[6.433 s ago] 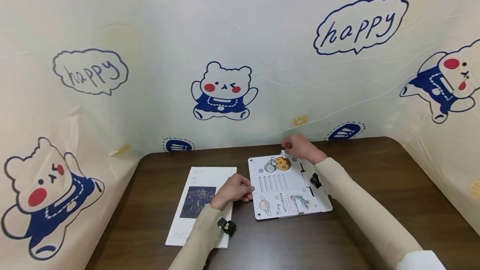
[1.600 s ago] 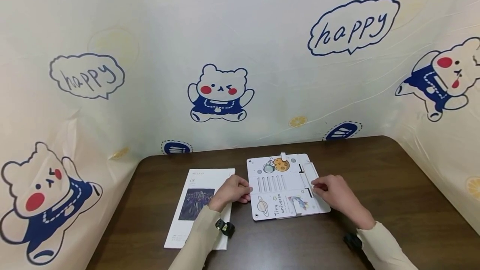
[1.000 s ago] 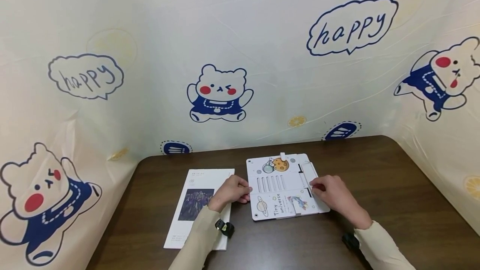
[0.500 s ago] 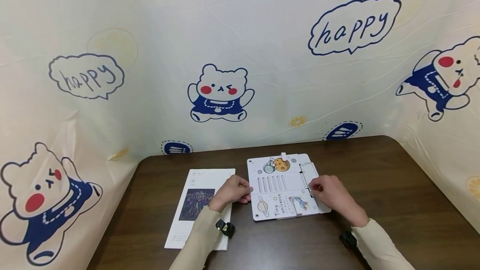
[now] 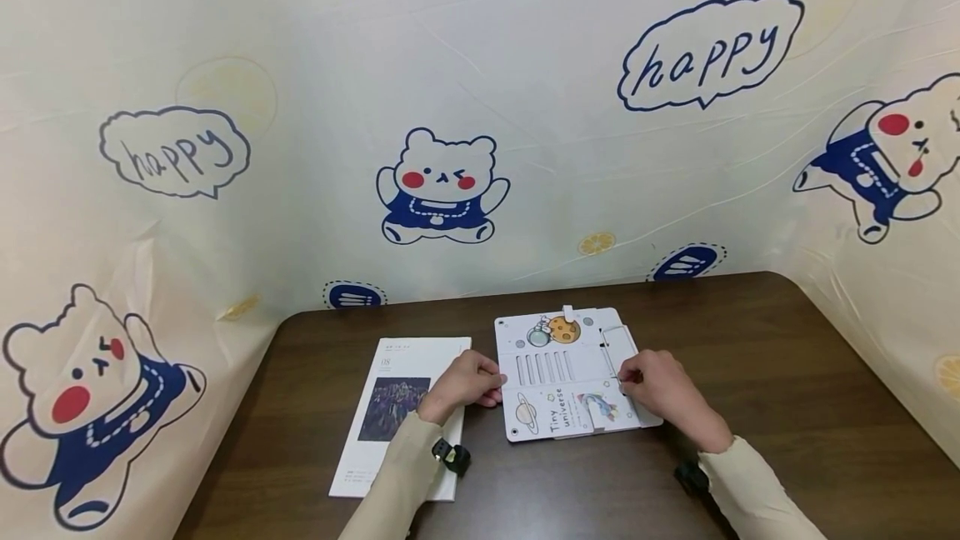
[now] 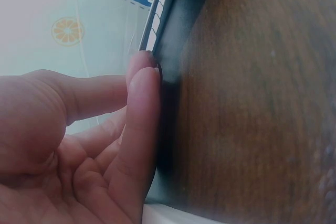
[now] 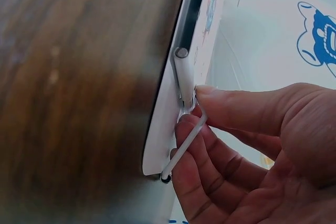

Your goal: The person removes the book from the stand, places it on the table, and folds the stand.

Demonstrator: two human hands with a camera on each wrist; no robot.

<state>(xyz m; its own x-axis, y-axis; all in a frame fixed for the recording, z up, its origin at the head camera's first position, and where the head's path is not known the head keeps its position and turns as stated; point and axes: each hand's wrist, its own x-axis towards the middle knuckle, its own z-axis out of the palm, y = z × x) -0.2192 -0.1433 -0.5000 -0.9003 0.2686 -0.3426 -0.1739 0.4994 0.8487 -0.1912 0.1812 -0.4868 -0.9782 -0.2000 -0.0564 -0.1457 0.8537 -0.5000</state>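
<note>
A white folding book stand [image 5: 543, 361], printed with an astronaut, a planet and "Tiny universe", lies flat on the table. My left hand [image 5: 470, 379] pinches its left edge between thumb and fingers; the left wrist view shows the fingertips on the thin edge of the stand [image 6: 154, 30]. On the stand's right side, my right hand [image 5: 663, 390] pinches a bent wire support [image 5: 611, 363]. Up close in the right wrist view, the thumb and curled fingers of the right hand [image 7: 231, 145] hold the wire [image 7: 184, 148], raised at an angle from the panel. Fingers partly cover the wire.
A white book [image 5: 420, 352] with a dark picture on its cover lies left of the stand, partly under the left forearm. The brown table [image 5: 555, 490] meets a patterned curtain [image 5: 555, 190] at the back and sides.
Since the oldest frame, my right hand has moved from the stand's top edge to the wire on its right side. Lately the wire has shifted slightly left. My left hand stays put.
</note>
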